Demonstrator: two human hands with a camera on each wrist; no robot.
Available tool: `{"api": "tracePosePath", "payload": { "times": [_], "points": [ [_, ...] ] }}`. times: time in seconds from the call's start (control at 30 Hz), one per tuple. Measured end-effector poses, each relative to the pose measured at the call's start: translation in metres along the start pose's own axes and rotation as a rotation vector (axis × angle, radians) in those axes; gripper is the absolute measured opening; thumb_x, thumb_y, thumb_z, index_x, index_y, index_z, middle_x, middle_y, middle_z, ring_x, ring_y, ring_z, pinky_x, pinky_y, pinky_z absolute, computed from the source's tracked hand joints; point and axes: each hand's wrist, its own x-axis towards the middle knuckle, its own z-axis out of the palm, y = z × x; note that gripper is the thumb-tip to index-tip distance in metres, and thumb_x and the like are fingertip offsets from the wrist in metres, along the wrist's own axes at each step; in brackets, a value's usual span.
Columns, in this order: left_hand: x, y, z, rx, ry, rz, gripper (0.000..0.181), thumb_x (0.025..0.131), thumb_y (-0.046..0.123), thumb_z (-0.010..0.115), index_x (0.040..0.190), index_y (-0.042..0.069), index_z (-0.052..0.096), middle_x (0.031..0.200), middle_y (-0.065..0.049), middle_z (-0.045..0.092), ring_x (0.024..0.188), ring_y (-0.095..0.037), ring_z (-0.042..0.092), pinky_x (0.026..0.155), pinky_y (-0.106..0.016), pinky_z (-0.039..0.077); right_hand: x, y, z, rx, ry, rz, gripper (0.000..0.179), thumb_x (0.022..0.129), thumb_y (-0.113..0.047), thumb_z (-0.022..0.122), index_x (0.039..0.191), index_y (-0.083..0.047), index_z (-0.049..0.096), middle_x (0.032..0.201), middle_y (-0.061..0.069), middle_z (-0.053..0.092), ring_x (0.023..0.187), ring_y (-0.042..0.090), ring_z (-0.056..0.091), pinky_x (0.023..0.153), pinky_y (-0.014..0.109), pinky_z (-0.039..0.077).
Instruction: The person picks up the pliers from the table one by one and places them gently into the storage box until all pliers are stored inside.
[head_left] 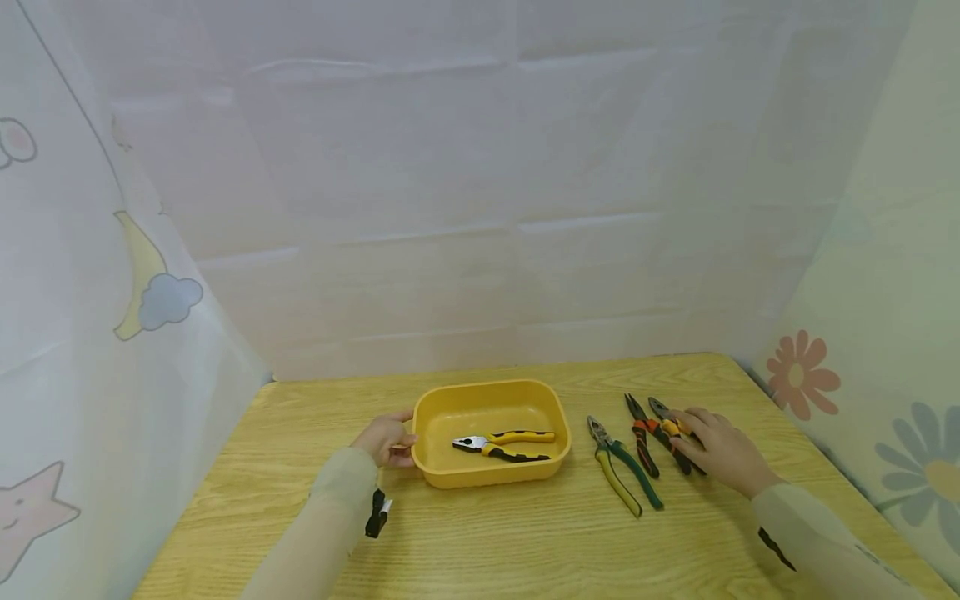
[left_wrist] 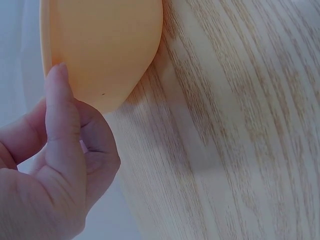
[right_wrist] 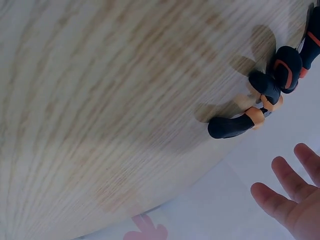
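Note:
My left hand [head_left: 385, 437] grips the left end of a yellow plastic basin [head_left: 491, 477]. In the left wrist view a digit lies against the basin's wall [left_wrist: 110, 45] and the other fingers curl by its edge. Inside the basin lies a pair of combination pliers [head_left: 469, 444] with yellow-and-black handles. My right hand [head_left: 723, 448] reaches over another pair of pliers [head_left: 660, 407] with orange-yellow and black handles, partly hidden under the fingers. The right wrist view has those fingers [right_wrist: 274, 199] spread and extended, apart from the black handle [right_wrist: 230, 126].
Between the basin and my right hand lie pliers with green and yellow handles [head_left: 637, 474] and long-nose pliers with red-and-black handles [head_left: 640, 433]. The wooden table [head_left: 480, 542] meets a pale cloth wall [head_left: 450, 250] at the back, with printed cloth at both sides.

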Motion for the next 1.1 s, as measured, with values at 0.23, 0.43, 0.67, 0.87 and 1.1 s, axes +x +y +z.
{"api": "tracePosePath", "payload": {
  "times": [0.23,0.43,0.67,0.87,1.1],
  "points": [
    [-0.001,-0.001,0.0,0.001,-0.006,0.003,0.056,0.096,-0.008,0.05,0.149,0.004,0.037,0.1,-0.02,0.051,0.066,-0.018,0.048,0.054,-0.023,0.054,0.0,0.003,0.003,0.008,-0.022,0.035,0.052,0.096,-0.027,0.063,0.133,0.007,0.052,0.124,0.031,0.051,0.107,0.053,0.049,0.081,0.065,0.044],
    [-0.001,-0.001,-0.001,0.001,-0.003,-0.004,0.057,0.096,-0.007,0.05,0.15,0.005,0.037,0.099,-0.019,0.051,0.067,-0.018,0.048,0.053,-0.023,0.054,-0.001,0.007,0.008,0.061,-0.034,0.069,0.053,0.098,-0.028,0.06,0.135,0.008,0.049,0.123,0.032,0.051,0.107,0.054,0.049,0.081,0.066,0.043],
    [0.0,-0.002,-0.001,-0.002,-0.002,-0.005,0.057,0.096,-0.007,0.05,0.15,0.006,0.038,0.098,-0.018,0.052,0.066,-0.018,0.048,0.053,-0.023,0.054,0.001,0.01,0.015,0.103,-0.045,0.104,0.052,0.1,-0.026,0.057,0.135,0.011,0.047,0.121,0.035,0.049,0.105,0.056,0.048,0.081,0.068,0.042],
    [0.0,-0.001,-0.001,-0.009,0.0,-0.009,0.057,0.096,-0.007,0.05,0.149,0.006,0.038,0.096,-0.018,0.052,0.066,-0.018,0.048,0.054,-0.024,0.054,0.004,0.015,0.021,0.102,-0.054,0.127,0.05,0.099,-0.023,0.057,0.133,0.013,0.046,0.121,0.041,0.047,0.105,0.06,0.046,0.081,0.069,0.042],
    [0.0,-0.001,-0.002,-0.013,-0.016,0.002,0.059,0.096,-0.008,0.051,0.151,0.006,0.036,0.096,-0.017,0.052,0.067,-0.019,0.049,0.055,-0.024,0.054,0.005,0.017,0.023,0.106,-0.076,0.156,0.05,0.097,-0.019,0.059,0.133,0.013,0.046,0.12,0.04,0.047,0.104,0.06,0.046,0.08,0.069,0.043]
  ]
}}
